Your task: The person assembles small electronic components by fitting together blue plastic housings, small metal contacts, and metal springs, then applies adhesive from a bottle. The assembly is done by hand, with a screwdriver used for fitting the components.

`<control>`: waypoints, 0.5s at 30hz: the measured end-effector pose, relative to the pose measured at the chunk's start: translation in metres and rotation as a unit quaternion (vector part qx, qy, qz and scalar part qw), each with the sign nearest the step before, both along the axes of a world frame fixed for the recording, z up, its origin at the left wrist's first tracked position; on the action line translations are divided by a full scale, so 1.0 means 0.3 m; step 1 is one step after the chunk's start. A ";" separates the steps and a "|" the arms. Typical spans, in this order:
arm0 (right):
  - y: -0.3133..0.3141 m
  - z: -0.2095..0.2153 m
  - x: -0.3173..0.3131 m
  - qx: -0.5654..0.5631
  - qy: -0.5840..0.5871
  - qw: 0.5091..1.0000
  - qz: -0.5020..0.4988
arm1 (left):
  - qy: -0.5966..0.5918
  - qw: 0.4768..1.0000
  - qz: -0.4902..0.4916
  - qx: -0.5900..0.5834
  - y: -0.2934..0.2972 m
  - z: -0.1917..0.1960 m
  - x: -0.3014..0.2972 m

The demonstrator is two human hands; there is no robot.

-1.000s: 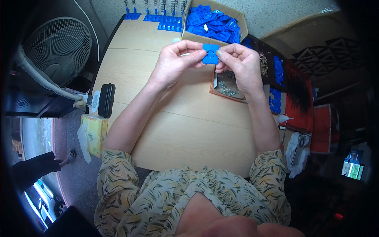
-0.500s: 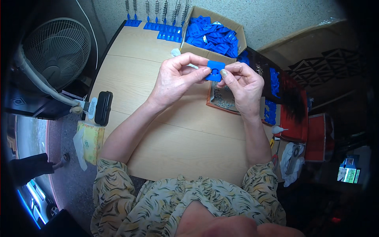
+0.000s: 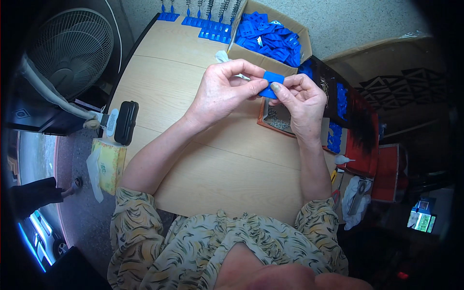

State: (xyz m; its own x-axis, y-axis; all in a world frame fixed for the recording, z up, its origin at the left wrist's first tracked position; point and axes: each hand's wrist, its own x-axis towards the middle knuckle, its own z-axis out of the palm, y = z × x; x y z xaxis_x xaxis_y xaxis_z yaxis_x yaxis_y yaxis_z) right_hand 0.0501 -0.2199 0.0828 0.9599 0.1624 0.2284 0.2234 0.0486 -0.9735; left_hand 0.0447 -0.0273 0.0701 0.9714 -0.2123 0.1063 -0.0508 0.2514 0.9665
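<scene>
Both of my hands hold one small blue plastic piece [image 3: 273, 81] above the wooden table [image 3: 203, 159]. My left hand [image 3: 224, 89] pinches its left side with thumb and fingers. My right hand [image 3: 300, 100] grips its right side, thumb pressed on the front. Under my right hand lies a small brown tray [image 3: 273, 122] with tiny metal parts. Just beyond my hands stands a cardboard box [image 3: 251, 53] filled with several more blue pieces [image 3: 270, 36].
Finished blue pieces with springs [image 3: 205, 21] line the table's far edge. A black case [image 3: 126, 122] and tissue box [image 3: 108, 162] sit at the left edge, a fan [image 3: 72, 46] beyond. A dark bin with blue parts [image 3: 340, 111] stands right.
My hands have shifted slightly nearer with the blue piece, still held between both. The view has tilted, so the box sits higher in the picture.
</scene>
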 end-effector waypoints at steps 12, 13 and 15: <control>-0.021 -0.037 0.040 0.060 0.101 0.993 0.029 | 0.034 0.999 -0.024 0.028 0.023 0.001 0.021; -0.021 -0.039 0.041 0.065 0.113 0.991 0.030 | 0.036 0.999 -0.023 0.027 0.025 -0.002 0.022; -0.021 -0.040 0.040 0.068 0.116 0.990 0.030 | 0.043 0.998 -0.031 0.023 0.026 -0.011 0.028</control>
State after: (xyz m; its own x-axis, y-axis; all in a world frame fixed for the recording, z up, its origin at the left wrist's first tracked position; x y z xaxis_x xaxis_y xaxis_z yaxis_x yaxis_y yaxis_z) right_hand 0.0621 -0.2261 0.0708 0.9785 0.2043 0.0262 -0.0132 0.1891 -0.9819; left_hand 0.0531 -0.0195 0.0667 0.9615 -0.2747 0.0118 0.0474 0.2077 0.9770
